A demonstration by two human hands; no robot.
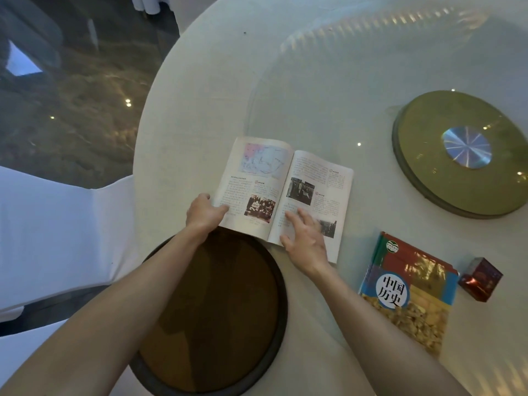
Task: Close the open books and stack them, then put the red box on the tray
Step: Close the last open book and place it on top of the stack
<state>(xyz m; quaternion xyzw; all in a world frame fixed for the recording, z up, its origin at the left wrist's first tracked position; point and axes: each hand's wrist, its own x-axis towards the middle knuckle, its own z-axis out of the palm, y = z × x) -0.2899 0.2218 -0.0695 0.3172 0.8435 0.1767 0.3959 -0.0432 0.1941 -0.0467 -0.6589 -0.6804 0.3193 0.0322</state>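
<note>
Gripping the open history textbook at nine o'clock, the left hand readies closing it; the right hand lies flat, unclenched, steadying the opposite page

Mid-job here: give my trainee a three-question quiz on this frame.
1. True or false: the tray holds the red box.
2. Which hand grips the open book's page edge: A left, B right?
3. Fill in: the red box lies just right of the ____ book.

Key: 1 false, it sits on the table. 2 A; the right lies flat on a page. 3 closed.
</note>
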